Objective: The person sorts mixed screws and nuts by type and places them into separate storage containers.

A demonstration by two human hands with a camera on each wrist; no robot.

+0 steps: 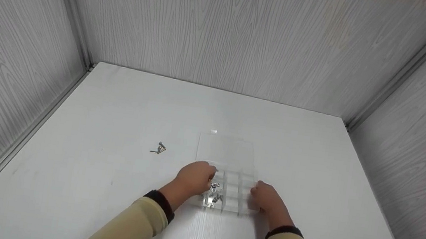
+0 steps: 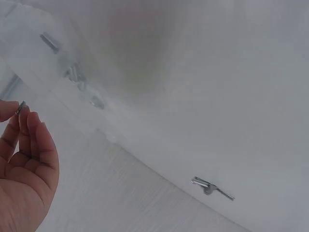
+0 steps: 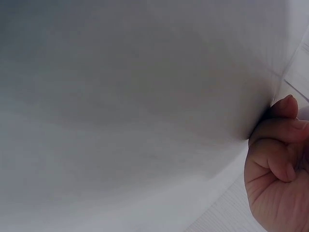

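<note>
A clear plastic compartment box lies on the white table, its lid folded open behind it. Several small metal screws lie in its left compartments and also show as screws in the box in the left wrist view. My left hand hovers over the box's left side and pinches a small screw between thumb and fingertips. My right hand sits at the box's right wall with its fingers curled against it.
A few loose screws lie on the table left of the box, seen as loose screws from the left wrist. Grey wood-grain walls close in the table at the back and both sides.
</note>
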